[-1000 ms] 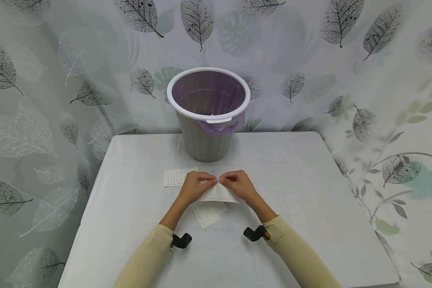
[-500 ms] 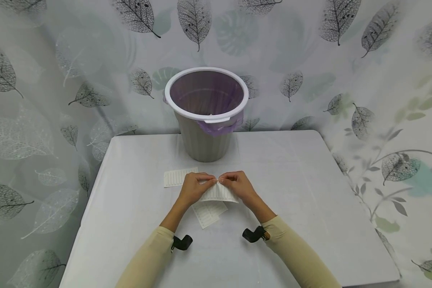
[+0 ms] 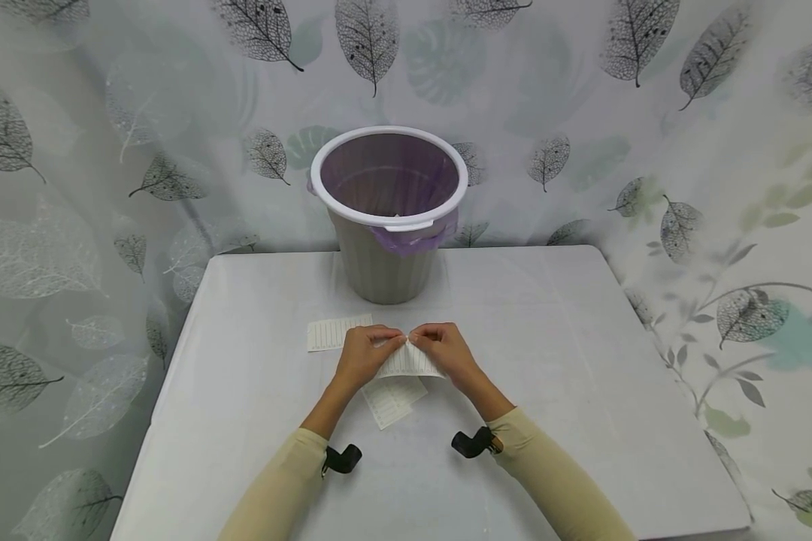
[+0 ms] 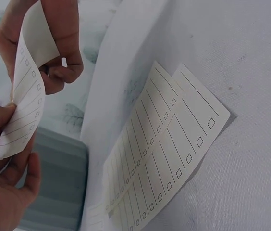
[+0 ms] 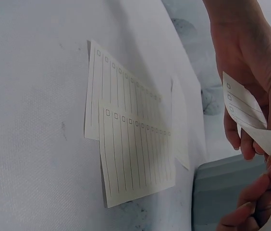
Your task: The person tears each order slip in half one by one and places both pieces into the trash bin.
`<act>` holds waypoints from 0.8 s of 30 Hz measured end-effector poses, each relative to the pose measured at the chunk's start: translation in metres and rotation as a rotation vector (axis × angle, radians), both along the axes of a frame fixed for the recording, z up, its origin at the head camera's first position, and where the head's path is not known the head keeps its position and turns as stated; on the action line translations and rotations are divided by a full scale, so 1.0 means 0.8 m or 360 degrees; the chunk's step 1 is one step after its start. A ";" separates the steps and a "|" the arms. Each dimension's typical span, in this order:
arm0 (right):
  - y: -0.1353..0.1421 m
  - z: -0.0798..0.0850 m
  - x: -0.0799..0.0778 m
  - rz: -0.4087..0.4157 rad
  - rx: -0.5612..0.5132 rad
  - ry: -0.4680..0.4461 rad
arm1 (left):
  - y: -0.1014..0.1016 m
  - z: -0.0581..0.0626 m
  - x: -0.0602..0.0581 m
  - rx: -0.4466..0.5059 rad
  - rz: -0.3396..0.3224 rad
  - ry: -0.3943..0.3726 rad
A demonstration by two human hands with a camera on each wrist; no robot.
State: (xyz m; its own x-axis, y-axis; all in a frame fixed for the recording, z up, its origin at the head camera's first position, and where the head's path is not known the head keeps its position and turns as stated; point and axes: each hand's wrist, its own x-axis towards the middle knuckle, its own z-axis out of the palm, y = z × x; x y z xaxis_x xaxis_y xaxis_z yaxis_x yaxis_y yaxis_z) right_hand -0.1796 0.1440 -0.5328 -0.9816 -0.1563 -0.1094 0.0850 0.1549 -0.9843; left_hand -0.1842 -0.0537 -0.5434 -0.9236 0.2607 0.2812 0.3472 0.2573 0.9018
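Fingertips of my left hand [image 3: 362, 359] and right hand [image 3: 451, 353] meet at the far edge of a lined paper sheet [image 3: 409, 364], pinching it close together near the middle. Small checkboxes run along one side of this checklist sheet, which bends in the left wrist view [image 4: 27, 103] and is raised above the table. Whether it is torn between the fingers cannot be made out. Beneath it, two similar sheets [image 4: 140, 144] overlap on the table. Another sheet [image 3: 331, 334] lies beyond my left hand, partly covered by it in the head view.
A grey bin [image 3: 386, 263] with a white rim and purple liner stands at the back of the white-covered table [image 3: 582, 391]. Leaf-patterned curtain [image 3: 501, 98] hangs behind and at both sides. Black wrist cameras [image 3: 341, 458] sit at both cuffs.
Both hands keep the same pinch on the sheet. My right hand and forearm have shifted very slightly left; the loose sheets and bin stay in place.
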 end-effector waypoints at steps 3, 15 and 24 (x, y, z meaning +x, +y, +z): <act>-0.001 0.000 0.000 -0.0009 0.0023 0.0004 | -0.001 0.000 0.000 -0.0004 0.0033 0.0024; 0.010 0.000 -0.002 0.0045 0.0153 0.0044 | -0.006 0.004 -0.002 -0.0014 0.0070 -0.0092; 0.021 0.006 -0.006 0.0031 0.0311 0.0143 | -0.017 0.007 -0.004 -0.0043 0.0062 -0.0097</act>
